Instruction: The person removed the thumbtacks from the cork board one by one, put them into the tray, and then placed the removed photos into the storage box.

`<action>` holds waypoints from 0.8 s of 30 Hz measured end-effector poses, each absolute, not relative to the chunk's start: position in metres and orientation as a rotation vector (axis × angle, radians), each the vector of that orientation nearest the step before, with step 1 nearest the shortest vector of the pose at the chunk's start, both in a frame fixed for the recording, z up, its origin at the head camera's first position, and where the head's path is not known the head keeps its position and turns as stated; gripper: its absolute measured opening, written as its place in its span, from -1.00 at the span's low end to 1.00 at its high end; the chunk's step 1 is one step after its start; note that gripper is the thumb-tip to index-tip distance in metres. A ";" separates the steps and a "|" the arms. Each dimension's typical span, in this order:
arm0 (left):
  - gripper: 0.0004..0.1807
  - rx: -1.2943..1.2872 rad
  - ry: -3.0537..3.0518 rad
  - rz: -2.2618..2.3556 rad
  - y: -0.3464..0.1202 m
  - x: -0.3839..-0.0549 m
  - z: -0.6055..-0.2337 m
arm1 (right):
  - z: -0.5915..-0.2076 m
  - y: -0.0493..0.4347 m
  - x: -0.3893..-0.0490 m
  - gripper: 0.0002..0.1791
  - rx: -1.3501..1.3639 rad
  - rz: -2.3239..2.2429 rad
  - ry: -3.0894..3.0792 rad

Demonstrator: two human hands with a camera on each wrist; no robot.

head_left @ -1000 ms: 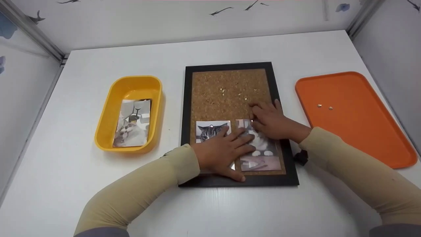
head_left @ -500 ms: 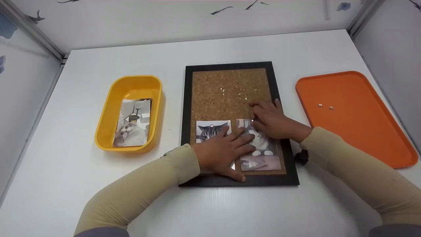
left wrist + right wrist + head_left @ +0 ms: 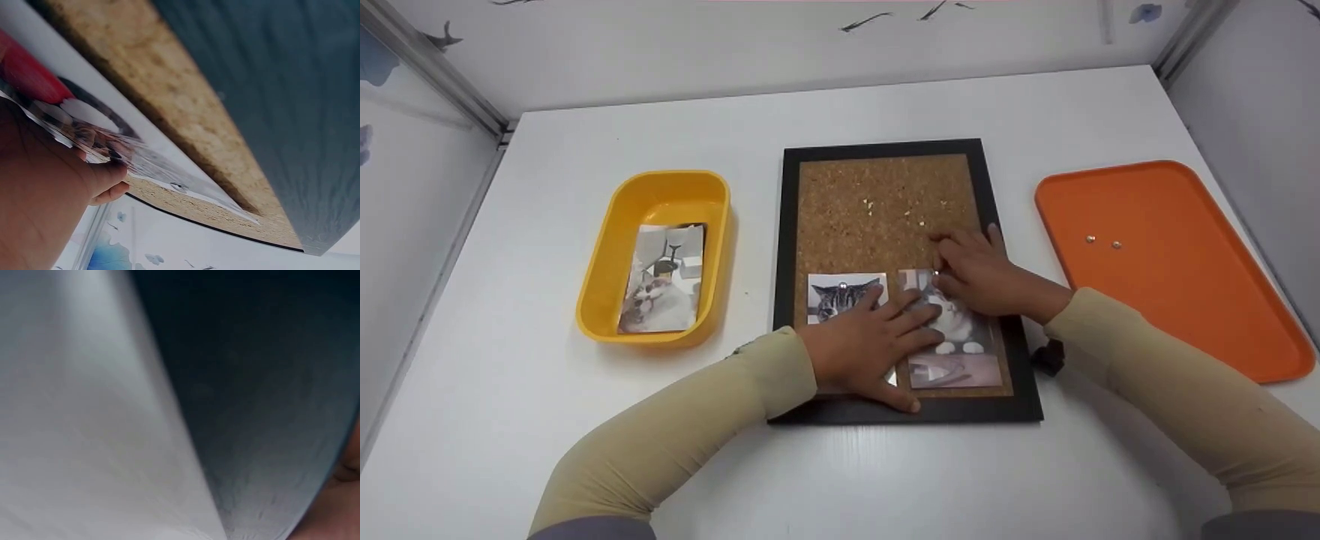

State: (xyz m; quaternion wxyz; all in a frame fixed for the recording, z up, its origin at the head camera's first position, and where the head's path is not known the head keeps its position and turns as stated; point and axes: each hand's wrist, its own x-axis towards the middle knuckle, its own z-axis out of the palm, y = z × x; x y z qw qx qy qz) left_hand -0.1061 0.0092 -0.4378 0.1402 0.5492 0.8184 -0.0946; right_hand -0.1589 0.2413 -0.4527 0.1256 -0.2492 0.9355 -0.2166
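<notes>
A black-framed cork board (image 3: 885,180) lies on the table. On its lower left is a photo of a tabby cat (image 3: 829,296), with a metal thumbtack (image 3: 842,286) near its top edge. Beside it lies a photo of a cat with white paws (image 3: 956,367). My left hand (image 3: 870,345) rests spread over both photos, fingertips on the right one; the left wrist view shows it on the tabby photo (image 3: 163,166). My right hand (image 3: 986,281) has curled fingers at the right photo's top edge, pinching a small shiny thumbtack (image 3: 936,274), mostly hidden.
At left stands a yellow tub (image 3: 720,262) with a cat photo (image 3: 664,281) on top inside it. An orange tray (image 3: 1170,315) at right carries two thumbtacks (image 3: 1116,244). A small black object (image 3: 1048,358) sits by the board's right edge, under the right sleeve.
</notes>
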 end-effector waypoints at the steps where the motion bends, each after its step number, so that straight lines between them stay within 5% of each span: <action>1: 0.08 1.588 2.366 -0.274 0.009 -0.106 -0.438 | -0.453 0.241 -0.159 -0.87 -0.726 -0.632 2.726; 24: 0.08 1.582 2.354 -0.254 0.009 -0.107 -0.438 | -0.452 0.241 -0.158 -0.89 -0.704 -0.585 2.723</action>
